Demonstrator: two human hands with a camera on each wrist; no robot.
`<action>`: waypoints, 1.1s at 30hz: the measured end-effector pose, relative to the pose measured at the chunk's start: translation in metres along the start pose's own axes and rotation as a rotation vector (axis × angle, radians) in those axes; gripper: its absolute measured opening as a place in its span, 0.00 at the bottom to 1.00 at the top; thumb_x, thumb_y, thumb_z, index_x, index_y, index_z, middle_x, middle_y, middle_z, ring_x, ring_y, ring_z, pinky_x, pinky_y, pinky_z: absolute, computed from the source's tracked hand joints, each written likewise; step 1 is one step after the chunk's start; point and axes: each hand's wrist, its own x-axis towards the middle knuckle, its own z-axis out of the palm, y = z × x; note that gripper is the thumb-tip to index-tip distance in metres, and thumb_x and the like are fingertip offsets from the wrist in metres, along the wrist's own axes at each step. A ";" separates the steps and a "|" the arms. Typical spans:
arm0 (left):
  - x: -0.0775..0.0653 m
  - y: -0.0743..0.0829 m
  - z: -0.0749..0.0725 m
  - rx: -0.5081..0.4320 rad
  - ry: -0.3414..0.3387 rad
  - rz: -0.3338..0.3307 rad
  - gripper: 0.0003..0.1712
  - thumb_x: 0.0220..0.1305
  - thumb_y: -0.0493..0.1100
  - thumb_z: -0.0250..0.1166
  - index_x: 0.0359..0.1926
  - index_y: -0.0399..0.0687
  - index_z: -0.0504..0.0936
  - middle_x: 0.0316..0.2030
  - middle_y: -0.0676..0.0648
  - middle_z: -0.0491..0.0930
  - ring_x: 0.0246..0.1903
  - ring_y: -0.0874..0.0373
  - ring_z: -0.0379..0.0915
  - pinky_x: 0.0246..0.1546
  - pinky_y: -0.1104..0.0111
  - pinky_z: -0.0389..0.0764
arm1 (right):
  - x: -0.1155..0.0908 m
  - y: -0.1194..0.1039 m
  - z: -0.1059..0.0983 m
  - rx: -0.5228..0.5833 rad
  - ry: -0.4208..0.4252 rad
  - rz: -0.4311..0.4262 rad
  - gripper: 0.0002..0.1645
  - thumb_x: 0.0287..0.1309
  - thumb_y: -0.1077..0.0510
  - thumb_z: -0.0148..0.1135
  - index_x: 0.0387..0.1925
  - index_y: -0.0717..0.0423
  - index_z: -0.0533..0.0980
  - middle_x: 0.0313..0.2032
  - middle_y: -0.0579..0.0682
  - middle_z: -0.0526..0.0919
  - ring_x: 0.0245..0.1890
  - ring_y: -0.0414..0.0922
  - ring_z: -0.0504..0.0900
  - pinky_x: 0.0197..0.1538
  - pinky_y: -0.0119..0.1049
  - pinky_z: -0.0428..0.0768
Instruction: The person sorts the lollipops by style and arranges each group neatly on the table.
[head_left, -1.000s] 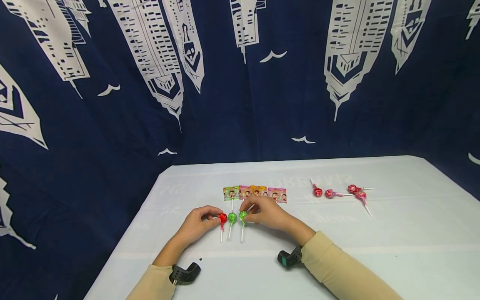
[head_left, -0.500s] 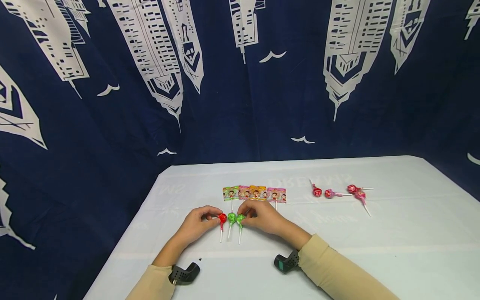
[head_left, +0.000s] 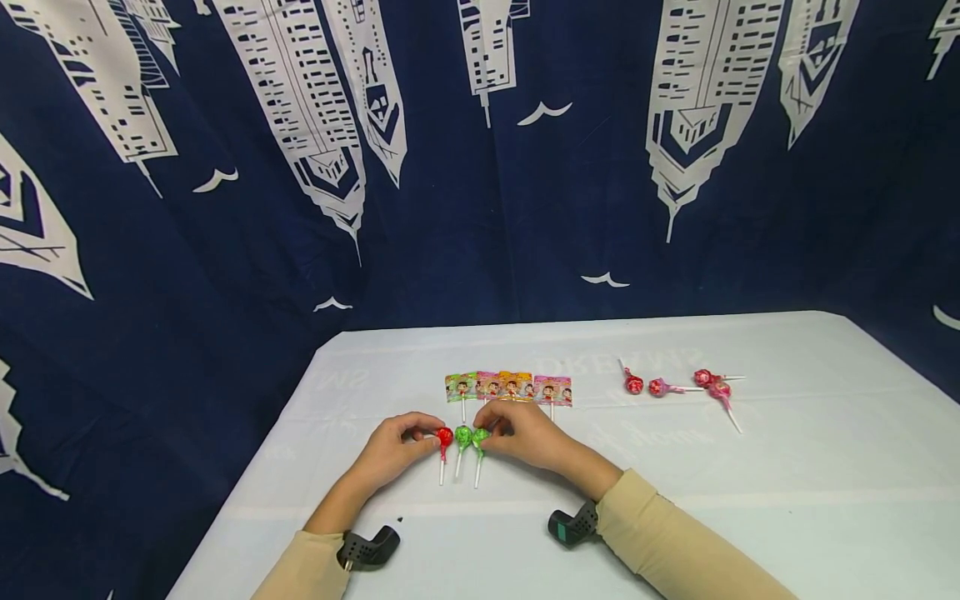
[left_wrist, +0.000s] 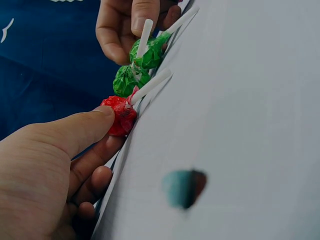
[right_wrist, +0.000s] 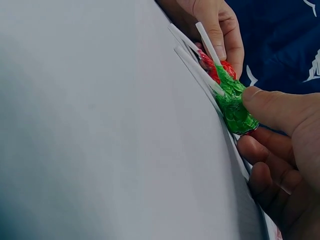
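Observation:
My left hand [head_left: 397, 444] pinches the head of a red lollipop [head_left: 445, 436] between thumb and finger, as the left wrist view shows closely. Just right of it lies a green lollipop [head_left: 462, 437] that neither hand grips. The right hand [head_left: 528, 432] pinches a second green lollipop [right_wrist: 239, 114] by its wrapped head, close against the middle one. All three form a short row on the white table, white sticks pointing toward me. Behind the right hand, flat-wrapped lollipops with green, pink and orange wrappers [head_left: 517, 384] lie in a row; some of their sticks are partly hidden.
To the right on the white table [head_left: 750, 500] lie several red and pink lollipops [head_left: 657, 387], some touching. A small dark speck [head_left: 400, 519] sits nearer the front. A dark blue curtain [head_left: 480, 233] with white buildings hangs behind the table.
My right hand has slid left with its green lollipop, narrowing the gap to the middle one. That lollipop's stick now slants slightly. The left hand stays on the red lollipop.

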 end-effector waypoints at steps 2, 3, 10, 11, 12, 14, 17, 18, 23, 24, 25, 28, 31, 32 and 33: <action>0.000 0.000 0.000 0.001 -0.002 0.001 0.11 0.59 0.42 0.72 0.45 0.53 0.88 0.32 0.52 0.80 0.35 0.61 0.70 0.37 0.73 0.69 | 0.000 0.000 -0.001 -0.006 0.000 -0.004 0.14 0.54 0.59 0.74 0.42 0.53 0.81 0.39 0.46 0.86 0.32 0.35 0.79 0.41 0.29 0.79; 0.000 0.000 0.000 0.002 -0.002 0.002 0.11 0.59 0.42 0.72 0.45 0.53 0.88 0.32 0.52 0.80 0.35 0.61 0.70 0.37 0.73 0.69 | 0.000 0.000 -0.001 -0.009 0.000 -0.005 0.14 0.55 0.59 0.74 0.43 0.54 0.81 0.39 0.47 0.86 0.32 0.35 0.80 0.41 0.29 0.79; 0.000 0.001 -0.001 -0.003 -0.005 0.003 0.11 0.59 0.42 0.72 0.45 0.53 0.88 0.32 0.52 0.80 0.35 0.61 0.70 0.37 0.73 0.69 | 0.000 -0.002 -0.006 -0.072 -0.010 0.019 0.13 0.59 0.55 0.71 0.44 0.51 0.82 0.42 0.45 0.86 0.36 0.36 0.79 0.43 0.31 0.78; 0.000 0.001 -0.001 -0.003 -0.005 0.003 0.11 0.59 0.41 0.72 0.45 0.53 0.88 0.32 0.52 0.80 0.35 0.61 0.70 0.37 0.72 0.69 | 0.000 -0.002 -0.007 -0.085 -0.008 0.022 0.12 0.59 0.54 0.71 0.45 0.51 0.82 0.43 0.45 0.86 0.36 0.36 0.79 0.43 0.31 0.78; 0.000 0.001 -0.001 -0.002 -0.005 0.004 0.11 0.59 0.41 0.72 0.45 0.53 0.88 0.32 0.52 0.80 0.35 0.61 0.70 0.37 0.72 0.69 | 0.000 -0.003 -0.009 -0.096 -0.004 0.026 0.12 0.59 0.54 0.70 0.45 0.50 0.82 0.43 0.45 0.86 0.37 0.36 0.79 0.43 0.31 0.78; 0.000 0.001 -0.001 -0.002 -0.004 0.001 0.11 0.59 0.41 0.72 0.44 0.53 0.88 0.32 0.52 0.80 0.35 0.61 0.70 0.37 0.72 0.69 | -0.001 -0.004 -0.014 -0.110 0.005 0.031 0.11 0.61 0.54 0.69 0.45 0.50 0.82 0.44 0.45 0.86 0.37 0.37 0.78 0.43 0.33 0.78; 0.000 0.001 0.000 -0.005 -0.002 -0.005 0.11 0.59 0.41 0.72 0.44 0.53 0.88 0.32 0.52 0.80 0.35 0.60 0.70 0.37 0.72 0.69 | 0.000 -0.009 -0.024 -0.099 0.025 0.027 0.11 0.62 0.55 0.68 0.45 0.52 0.82 0.45 0.47 0.86 0.38 0.39 0.79 0.44 0.36 0.79; 0.000 0.001 0.000 -0.006 -0.002 -0.006 0.11 0.59 0.41 0.72 0.44 0.53 0.88 0.32 0.52 0.80 0.35 0.60 0.70 0.37 0.72 0.69 | 0.000 -0.010 -0.028 -0.092 0.032 0.031 0.11 0.62 0.55 0.67 0.46 0.53 0.82 0.45 0.47 0.86 0.38 0.40 0.79 0.44 0.38 0.79; 0.001 0.000 0.000 -0.007 0.001 0.000 0.11 0.59 0.42 0.72 0.44 0.53 0.88 0.33 0.52 0.80 0.35 0.60 0.70 0.37 0.72 0.69 | 0.001 -0.012 -0.043 -0.060 0.071 0.073 0.11 0.62 0.56 0.67 0.45 0.53 0.83 0.46 0.48 0.86 0.39 0.41 0.79 0.43 0.35 0.77; 0.001 0.000 0.000 -0.008 0.002 0.001 0.11 0.59 0.42 0.72 0.44 0.53 0.88 0.33 0.52 0.80 0.35 0.60 0.70 0.37 0.72 0.69 | 0.001 -0.012 -0.045 -0.057 0.077 0.084 0.10 0.62 0.56 0.67 0.45 0.53 0.83 0.46 0.47 0.86 0.39 0.41 0.79 0.43 0.35 0.77; 0.000 0.000 0.000 -0.007 0.003 0.000 0.11 0.59 0.42 0.72 0.44 0.53 0.88 0.33 0.52 0.80 0.35 0.60 0.70 0.37 0.72 0.69 | 0.002 -0.011 -0.047 -0.051 0.082 0.089 0.10 0.62 0.55 0.67 0.44 0.52 0.83 0.46 0.46 0.86 0.39 0.40 0.79 0.43 0.34 0.76; 0.000 0.000 0.000 -0.007 0.002 -0.006 0.11 0.59 0.42 0.72 0.44 0.53 0.88 0.32 0.52 0.80 0.35 0.60 0.70 0.37 0.72 0.69 | 0.003 -0.012 -0.054 -0.030 0.089 0.104 0.09 0.63 0.54 0.66 0.44 0.51 0.83 0.46 0.46 0.86 0.40 0.42 0.79 0.44 0.35 0.76; 0.000 0.001 0.000 -0.009 0.003 -0.009 0.11 0.59 0.42 0.73 0.44 0.53 0.88 0.32 0.52 0.80 0.35 0.60 0.70 0.37 0.72 0.69 | 0.003 -0.012 -0.063 -0.022 0.105 0.116 0.09 0.63 0.54 0.66 0.44 0.49 0.83 0.47 0.47 0.86 0.41 0.44 0.80 0.44 0.36 0.77; 0.000 0.001 0.000 -0.009 0.003 -0.010 0.11 0.59 0.42 0.73 0.44 0.54 0.88 0.32 0.52 0.79 0.35 0.60 0.70 0.37 0.72 0.68 | 0.003 -0.012 -0.066 -0.019 0.110 0.123 0.09 0.63 0.54 0.67 0.44 0.48 0.83 0.47 0.47 0.86 0.41 0.44 0.80 0.43 0.37 0.77; 0.000 0.001 0.000 -0.009 0.005 -0.012 0.11 0.59 0.42 0.73 0.44 0.54 0.88 0.32 0.52 0.79 0.35 0.60 0.70 0.37 0.72 0.68 | 0.002 -0.011 -0.069 -0.023 0.116 0.128 0.08 0.63 0.55 0.66 0.44 0.48 0.83 0.47 0.47 0.86 0.42 0.44 0.80 0.43 0.37 0.77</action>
